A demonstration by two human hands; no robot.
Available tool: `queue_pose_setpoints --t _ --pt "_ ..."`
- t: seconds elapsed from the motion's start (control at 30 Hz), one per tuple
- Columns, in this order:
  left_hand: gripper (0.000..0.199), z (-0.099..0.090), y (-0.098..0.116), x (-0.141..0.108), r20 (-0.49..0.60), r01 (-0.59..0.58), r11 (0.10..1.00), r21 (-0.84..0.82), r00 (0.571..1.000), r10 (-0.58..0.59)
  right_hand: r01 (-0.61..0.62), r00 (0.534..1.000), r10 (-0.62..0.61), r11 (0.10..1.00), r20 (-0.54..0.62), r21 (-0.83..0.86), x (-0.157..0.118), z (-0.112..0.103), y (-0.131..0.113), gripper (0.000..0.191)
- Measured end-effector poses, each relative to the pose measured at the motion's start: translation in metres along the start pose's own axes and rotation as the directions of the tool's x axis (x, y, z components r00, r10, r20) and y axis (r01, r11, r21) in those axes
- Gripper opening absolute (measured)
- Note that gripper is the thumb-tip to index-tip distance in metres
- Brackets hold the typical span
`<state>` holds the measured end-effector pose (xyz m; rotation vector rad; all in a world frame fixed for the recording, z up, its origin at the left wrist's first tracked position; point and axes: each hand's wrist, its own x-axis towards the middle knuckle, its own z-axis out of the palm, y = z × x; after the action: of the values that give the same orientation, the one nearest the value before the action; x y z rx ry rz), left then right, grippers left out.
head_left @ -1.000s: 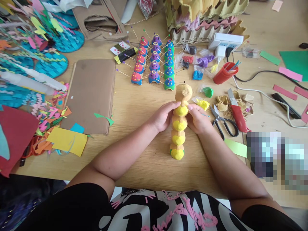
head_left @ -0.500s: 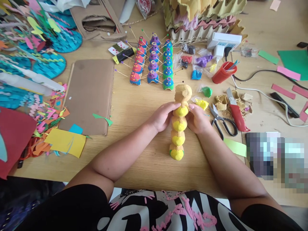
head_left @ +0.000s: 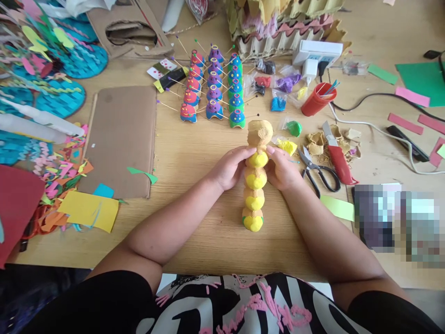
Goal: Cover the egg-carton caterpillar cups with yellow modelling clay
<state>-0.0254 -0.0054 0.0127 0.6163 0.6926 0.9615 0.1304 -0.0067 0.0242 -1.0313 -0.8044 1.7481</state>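
Note:
A strip of egg carton cups stands out from my hands toward me, with yellow clay on four... several of its bumps and a little green at the near end. Its far cup is bare tan. My left hand grips the strip's left side near the far end, thumb on top. On the right side my right hand holds it too, thumb by the far yellow bump. Beyond lie finished-looking strips in red, purple and green-blue, with pins sticking out.
Scissors, a red-handled knife, yellow clay and green clay lie right of my hands. A red cup and power strip sit farther back. Cardboard and paper scraps are at left.
The whole view has shifted slightly, so things appear a little farther left. Both hands keep their hold on the strip, with hardly any change in the grip.

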Motion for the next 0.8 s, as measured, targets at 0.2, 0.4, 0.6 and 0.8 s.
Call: queue_pose_setpoints --t 0.2,0.4,0.6,0.8 --pt "0.034 0.0021 0.0018 -0.0012 -0.024 -0.010 1.000 0.026 1.000 0.011 -0.006 1.000 0.006 1.000 0.008 -0.007 0.0007 0.0006 -0.0001 0.049" --pt "0.030 0.0010 0.0017 -0.0023 -0.035 0.004 0.999 0.042 0.999 -0.003 0.004 0.999 -0.005 0.999 0.034 0.038 0.0007 -0.0006 0.0018 0.046" --pt "0.028 0.0016 0.0031 -0.0034 -0.060 0.017 0.999 0.048 0.998 -0.014 -0.001 0.999 0.001 1.000 0.032 0.009 -0.0006 0.0009 -0.0001 0.051" --pt "0.024 0.0053 0.0056 -0.0066 -0.106 0.050 0.999 -0.004 0.993 -0.050 -0.008 0.997 0.004 0.998 0.071 0.056 -0.0025 0.0027 -0.0029 0.049"
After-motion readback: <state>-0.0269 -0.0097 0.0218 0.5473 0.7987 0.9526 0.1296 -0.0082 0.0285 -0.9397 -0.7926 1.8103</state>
